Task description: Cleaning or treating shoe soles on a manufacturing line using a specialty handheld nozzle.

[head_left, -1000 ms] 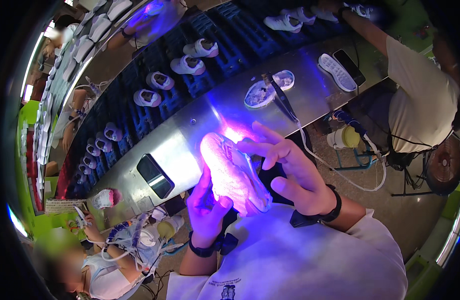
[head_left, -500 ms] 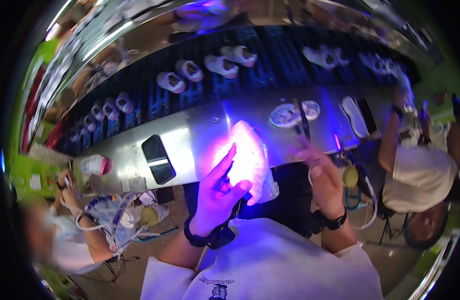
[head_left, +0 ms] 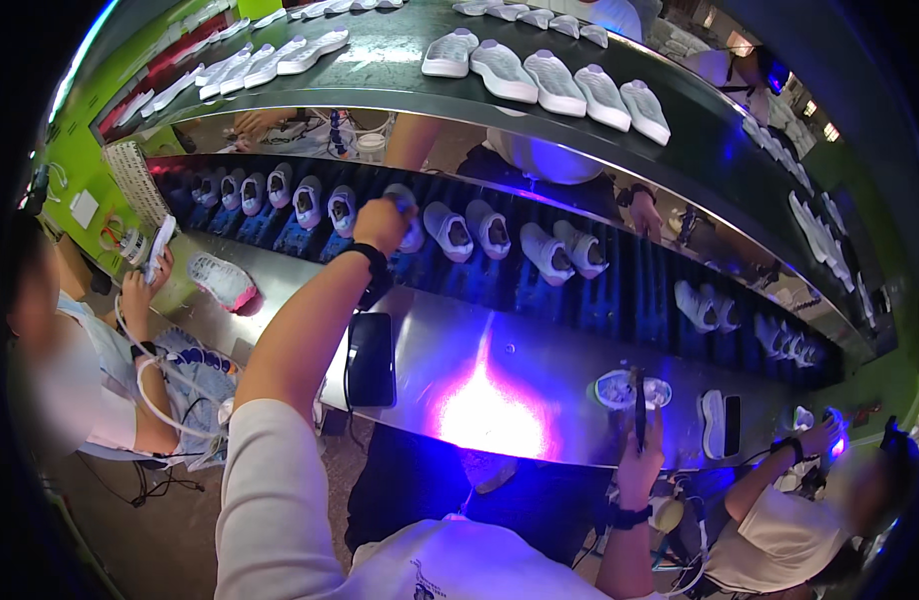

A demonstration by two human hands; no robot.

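Observation:
My left hand reaches out over the dark conveyor, its fingers closed on the upper part of a pale shoe; the hand is slightly blurred and partly covers the shoe. Two more white shoes stand just to the right, the nearer one close beside it. Over the bench's right side, my right hand grips a slim dark tool held upright. The tool's far end overlaps an oval dish with whitish contents; whether it touches them I cannot tell.
A bright violet-pink light patch falls on the metal bench. A black phone lies left of it; a pink-toed shoe sits farther left. White soles line the upper shelf. Co-workers sit on both sides.
My left hand has moved from the shoe under the light up to the conveyor, with a shoe in its fingers there. No shoe is under the light now. The view has shifted upward.

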